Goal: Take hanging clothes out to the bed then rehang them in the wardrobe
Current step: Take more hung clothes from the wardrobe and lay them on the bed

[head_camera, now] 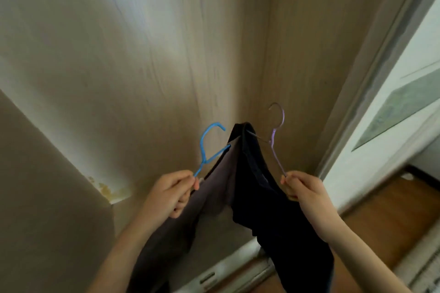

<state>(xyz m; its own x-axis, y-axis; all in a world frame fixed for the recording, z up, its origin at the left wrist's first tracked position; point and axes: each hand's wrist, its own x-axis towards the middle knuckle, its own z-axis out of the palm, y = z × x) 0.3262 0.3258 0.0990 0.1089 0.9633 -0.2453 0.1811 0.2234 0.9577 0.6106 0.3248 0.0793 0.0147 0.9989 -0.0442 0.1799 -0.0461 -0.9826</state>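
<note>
Dim, soft-focus view; daylight enters from the right, wardrobe panels (142, 54) lie shadowed, edges bend with wide-angle distortion.

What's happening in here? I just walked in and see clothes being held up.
A person holds two hangers up inside a wardrobe corner. The left hand grips the blue hanger carrying a grey garment. The right hand grips the purple hanger carrying a dark garment. Both hooks are free in the air, hung on nothing. No rail or bed is in view.
</note>
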